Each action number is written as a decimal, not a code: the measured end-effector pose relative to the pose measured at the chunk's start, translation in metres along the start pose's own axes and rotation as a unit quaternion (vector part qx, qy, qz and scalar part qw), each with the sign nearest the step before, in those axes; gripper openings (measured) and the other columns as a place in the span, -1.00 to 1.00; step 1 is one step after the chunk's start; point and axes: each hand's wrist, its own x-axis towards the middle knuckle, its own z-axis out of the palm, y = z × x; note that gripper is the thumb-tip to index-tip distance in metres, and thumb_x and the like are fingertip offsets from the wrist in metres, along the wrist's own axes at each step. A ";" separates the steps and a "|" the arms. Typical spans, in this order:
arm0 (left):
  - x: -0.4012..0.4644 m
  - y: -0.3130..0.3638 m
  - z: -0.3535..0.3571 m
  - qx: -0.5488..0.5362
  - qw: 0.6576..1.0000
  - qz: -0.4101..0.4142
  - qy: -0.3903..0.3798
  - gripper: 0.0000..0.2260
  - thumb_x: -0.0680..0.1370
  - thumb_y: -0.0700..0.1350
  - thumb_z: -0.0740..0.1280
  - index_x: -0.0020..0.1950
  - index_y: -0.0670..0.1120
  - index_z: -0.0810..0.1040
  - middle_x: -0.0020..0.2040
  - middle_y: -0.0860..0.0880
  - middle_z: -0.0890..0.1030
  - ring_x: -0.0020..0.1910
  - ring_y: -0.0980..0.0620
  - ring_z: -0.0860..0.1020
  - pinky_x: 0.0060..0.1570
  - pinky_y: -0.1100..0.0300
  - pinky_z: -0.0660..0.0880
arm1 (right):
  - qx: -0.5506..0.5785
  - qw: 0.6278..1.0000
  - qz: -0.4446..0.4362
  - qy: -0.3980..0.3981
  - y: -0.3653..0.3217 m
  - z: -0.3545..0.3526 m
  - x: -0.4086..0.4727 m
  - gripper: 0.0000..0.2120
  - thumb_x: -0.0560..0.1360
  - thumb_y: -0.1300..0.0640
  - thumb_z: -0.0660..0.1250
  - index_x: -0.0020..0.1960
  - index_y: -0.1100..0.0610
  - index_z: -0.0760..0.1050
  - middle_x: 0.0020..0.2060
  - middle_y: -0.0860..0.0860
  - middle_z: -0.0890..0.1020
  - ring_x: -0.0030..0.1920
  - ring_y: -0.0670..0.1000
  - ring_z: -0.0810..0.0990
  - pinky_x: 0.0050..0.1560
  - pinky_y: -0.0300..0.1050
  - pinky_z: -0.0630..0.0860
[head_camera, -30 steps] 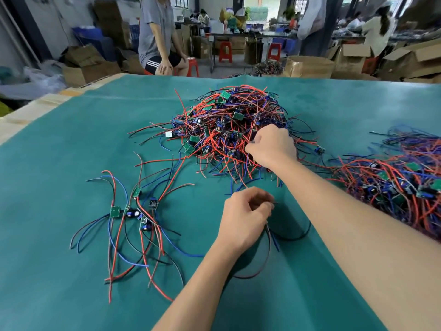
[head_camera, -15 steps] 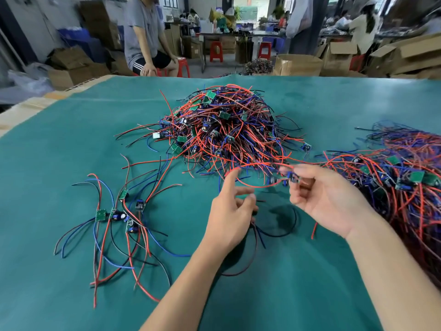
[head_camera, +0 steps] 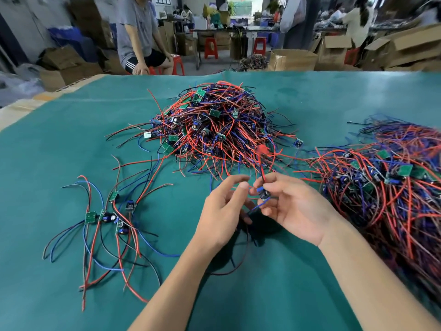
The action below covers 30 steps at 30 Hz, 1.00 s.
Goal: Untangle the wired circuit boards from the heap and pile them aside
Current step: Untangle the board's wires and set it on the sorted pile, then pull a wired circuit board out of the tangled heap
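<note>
on the green table (head_camera: pixel 59 151) by the heap (head_camera: pixel 214 127), right hand (head_camera: pixel 296 211) pinches a circuit board (head_camera: pixel 263 194); left hand (head_camera: pixel 222 211) hangs released.

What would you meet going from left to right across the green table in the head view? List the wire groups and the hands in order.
Small spread of wired boards → left hand → right hand, pinching a wired board → large tangled pile at the right edge.
</note>
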 end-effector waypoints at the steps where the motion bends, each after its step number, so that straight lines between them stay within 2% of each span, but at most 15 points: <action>1: -0.001 0.001 0.000 -0.011 1.000 -0.001 -0.013 -0.83 0.67 -0.04 0.22 0.14 0.00 0.58 -0.23 -0.07 0.67 -0.42 -0.03 0.57 -0.47 0.37 0.37 | -0.010 1.000 -0.007 0.014 0.001 0.000 0.001 -0.89 0.40 0.25 0.43 -0.16 0.11 0.71 -0.18 0.10 0.68 -0.35 0.00 0.62 -0.39 -0.21 0.53; 4: -0.003 0.005 -0.001 -0.033 0.999 -0.002 -0.037 -0.83 0.65 -0.06 0.27 0.10 -0.04 0.64 -0.25 -0.06 0.66 -0.40 0.02 0.57 -0.44 0.40 0.38 | -0.033 0.997 -0.032 0.060 0.005 0.000 0.003 -0.89 0.38 0.17 0.46 -0.11 0.08 0.72 -0.20 0.06 0.67 -0.38 0.02 0.64 -0.47 -0.24 0.51; 6: -0.004 0.006 -0.001 -0.039 0.999 0.002 -0.038 -0.83 0.64 -0.08 0.29 -0.01 -0.10 0.66 -0.25 -0.03 0.67 -0.42 0.07 0.55 -0.44 0.42 0.38 | -0.055 0.993 -0.053 0.084 0.009 0.001 0.005 -0.87 0.35 0.13 0.48 -0.11 0.06 0.74 -0.25 0.01 0.67 -0.43 -0.03 0.60 -0.48 -0.26 0.49; 10: -0.004 0.009 -0.003 -0.045 0.998 0.016 -0.028 -0.80 0.62 -0.13 0.32 -0.18 -0.10 0.62 -0.27 -0.02 0.64 -0.46 0.13 0.47 -0.44 0.41 0.37 | -0.072 0.991 -0.073 0.091 0.014 0.004 0.006 -0.81 0.32 0.13 0.51 -0.08 0.13 0.74 -0.31 0.03 0.64 -0.45 -0.08 0.52 -0.49 -0.27 0.45; 14: -0.003 0.009 -0.005 -0.062 0.998 0.000 -0.024 -0.86 0.59 -0.13 0.38 -0.16 -0.11 0.57 -0.30 -0.02 0.61 -0.44 0.11 0.49 -0.44 0.42 0.34 | -0.067 0.988 -0.092 0.105 0.015 0.006 0.006 -0.78 0.30 0.10 0.54 -0.10 0.18 0.73 -0.30 0.07 0.64 -0.49 -0.07 0.48 -0.52 -0.25 0.41; 16: -0.003 0.008 -0.005 -0.076 0.997 -0.010 -0.030 -0.86 0.57 -0.14 0.41 -0.18 -0.11 0.54 -0.32 -0.04 0.60 -0.41 0.08 0.52 -0.42 0.41 0.36 | -0.103 0.979 -0.113 0.138 0.016 0.007 0.007 -0.90 0.39 0.13 0.54 -0.15 0.16 0.71 -0.34 0.06 0.62 -0.50 -0.06 0.47 -0.53 -0.23 0.41; 17: -0.002 0.008 -0.004 -0.078 0.996 -0.015 -0.031 -0.84 0.54 -0.13 0.42 -0.21 -0.09 0.52 -0.34 -0.05 0.59 -0.42 0.06 0.51 -0.40 0.37 0.39 | -0.129 0.969 -0.130 0.164 0.017 0.007 0.008 -0.94 0.44 0.18 0.53 -0.19 0.15 0.70 -0.37 0.06 0.61 -0.51 -0.06 0.48 -0.53 -0.23 0.41; 19: -0.001 0.007 -0.003 -0.069 0.997 -0.029 -0.025 -0.83 0.45 -0.10 0.41 -0.31 -0.06 0.48 -0.41 -0.03 0.55 -0.46 0.04 0.46 -0.40 0.29 0.41 | -0.182 0.939 -0.172 0.235 0.016 0.002 0.010 -0.84 0.50 0.23 0.51 -0.25 0.12 0.68 -0.41 0.05 0.61 -0.50 -0.07 0.48 -0.53 -0.23 0.41; 22: -0.001 0.007 -0.002 -0.048 0.997 -0.042 -0.031 -0.82 0.39 -0.10 0.37 -0.39 -0.01 0.46 -0.47 -0.02 0.53 -0.51 0.07 0.43 -0.46 0.30 0.39 | -0.220 0.893 -0.223 0.324 0.011 -0.010 0.011 -0.81 0.52 0.22 0.50 -0.27 0.09 0.65 -0.52 -0.02 0.56 -0.52 -0.09 0.49 -0.53 -0.25 0.41; 27: -0.003 0.010 -0.003 -0.036 0.997 -0.050 -0.048 -0.80 0.38 -0.12 0.36 -0.44 0.01 0.45 -0.49 -0.03 0.52 -0.54 0.07 0.42 -0.51 0.35 0.34 | -0.177 0.847 -0.271 0.422 0.004 -0.029 0.013 -0.83 0.54 0.20 0.47 -0.23 0.08 0.62 -0.53 -0.06 0.57 -0.55 -0.10 0.50 -0.53 -0.24 0.42; 30: -0.004 0.010 -0.003 -0.052 0.997 -0.049 -0.036 -0.79 0.44 -0.19 0.37 -0.38 -0.03 0.46 -0.46 -0.07 0.54 -0.53 0.07 0.44 -0.52 0.38 0.34 | -0.124 0.814 -0.285 0.491 -0.001 -0.043 0.012 -0.86 0.58 0.20 0.42 -0.17 0.12 0.61 -0.47 -0.06 0.58 -0.56 -0.12 0.50 -0.57 -0.23 0.41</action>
